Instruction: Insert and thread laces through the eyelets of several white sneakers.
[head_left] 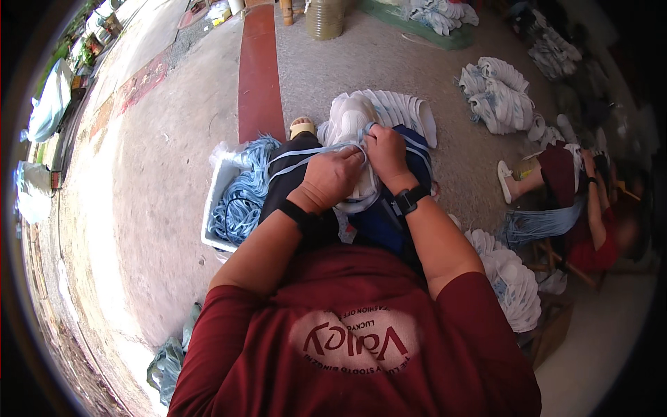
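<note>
A white shoe upper (353, 117) lies on my lap between my knees, toe end pointing away from me. My left hand (332, 178) is closed over its near part, fingertips pinching a light blue shoelace (295, 153). Close beside it, my right hand (386, 154) pinches the lace at the upper's right side, thumb and finger together. Loose lengths of lace trail left across my dark trouser leg, and others hang over the blue cloth (389, 224) on my right. My fingers partly hide the eyelet area.
A white foam box (210, 201) heaped with blue laces (244, 198) stands left of my knee. A stack of white uppers (408, 111) sits just beyond my lap; more piles (497, 94) (511, 285) lie at the right. A seated co-worker (601, 208) handles pieces there.
</note>
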